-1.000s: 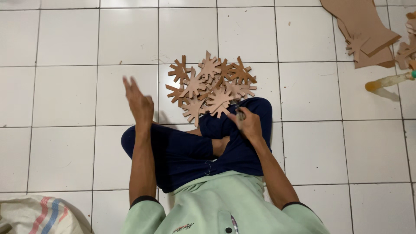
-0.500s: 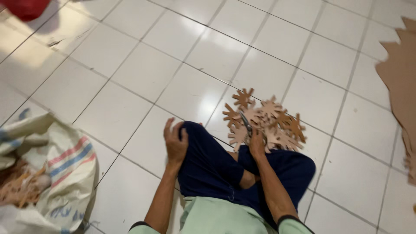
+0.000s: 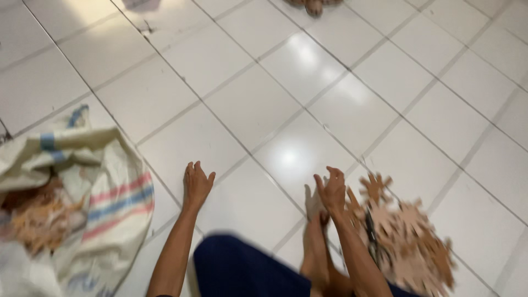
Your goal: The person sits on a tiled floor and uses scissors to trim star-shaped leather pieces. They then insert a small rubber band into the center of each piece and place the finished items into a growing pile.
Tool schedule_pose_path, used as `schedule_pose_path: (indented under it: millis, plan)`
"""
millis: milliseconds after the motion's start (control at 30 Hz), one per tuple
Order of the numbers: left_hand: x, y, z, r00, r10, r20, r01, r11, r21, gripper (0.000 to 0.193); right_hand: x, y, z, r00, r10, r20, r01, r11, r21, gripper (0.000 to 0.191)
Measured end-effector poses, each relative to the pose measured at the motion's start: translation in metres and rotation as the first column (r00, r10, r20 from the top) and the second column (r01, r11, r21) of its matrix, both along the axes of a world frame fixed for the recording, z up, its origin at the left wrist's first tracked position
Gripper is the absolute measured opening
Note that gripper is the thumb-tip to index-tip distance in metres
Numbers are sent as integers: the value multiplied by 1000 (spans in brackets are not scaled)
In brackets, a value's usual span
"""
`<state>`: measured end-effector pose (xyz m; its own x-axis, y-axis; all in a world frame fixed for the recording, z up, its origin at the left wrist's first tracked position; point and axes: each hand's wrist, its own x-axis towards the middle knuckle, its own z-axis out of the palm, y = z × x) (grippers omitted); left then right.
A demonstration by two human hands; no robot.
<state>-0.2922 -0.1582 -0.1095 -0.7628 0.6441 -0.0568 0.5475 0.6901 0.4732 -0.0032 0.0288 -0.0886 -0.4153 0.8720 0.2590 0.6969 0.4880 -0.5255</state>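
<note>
— White tiles, glossy, with grey grout lines: that's the floor (image 3: 247, 104) all of this sits on. Where are the hands?

— The left hand (image 3: 197, 184) is stretched out over a tile, fingers spread a little and palm down, holding nothing. I can't tell whether it rests on the tile or hangs just above it. The right hand (image 3: 332, 190) is raised beside it, fingers loosely curled and open, and it grips nothing either.

— What lies nearest the right hand?

— A heap of brown cardboard cutouts (image 3: 404, 236), star-like shapes with many arms, piled on the floor just to the right of that hand and forearm. The heap is blurred, so single pieces are hard to pick out. A dark, thin thing lies at the heap's left edge; I can't tell what it is.

— And on the left?

— A woven sack (image 3: 110, 203), off-white with red and blue stripes, lies open and slumped near the left hand, apart from it. Brownish scraps (image 3: 38, 217) show inside its mouth.

— Anything of the person?

— A knee in dark blue trousers (image 3: 242, 267) between the arms, and a bare foot (image 3: 316, 242) below the right hand, close to the cutouts.
</note>
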Motion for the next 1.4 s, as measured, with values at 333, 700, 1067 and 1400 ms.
schedule_pose_path:
  millis: [333,700,1067,1400]
  plan:
    - [-136,98,-34,977,46,-210,-37,998,46,66,-197,135,-50,854,470,222,-469,881,-61,75]
    - [-136,66,-95,934,48,-354,-14,995,96,58,-210,97,-118,921,309,235,-281,949,-146,65]
    - [-285,217,-54,946,-56,-319,59,998,0,66,-243,150,-95,978,-9,209,-15,994,113,45]
    - [-379,257,-45,968,-107,-228,124,990,60,57,-422,259,-48,884,348,312,-273,926,-260,84]
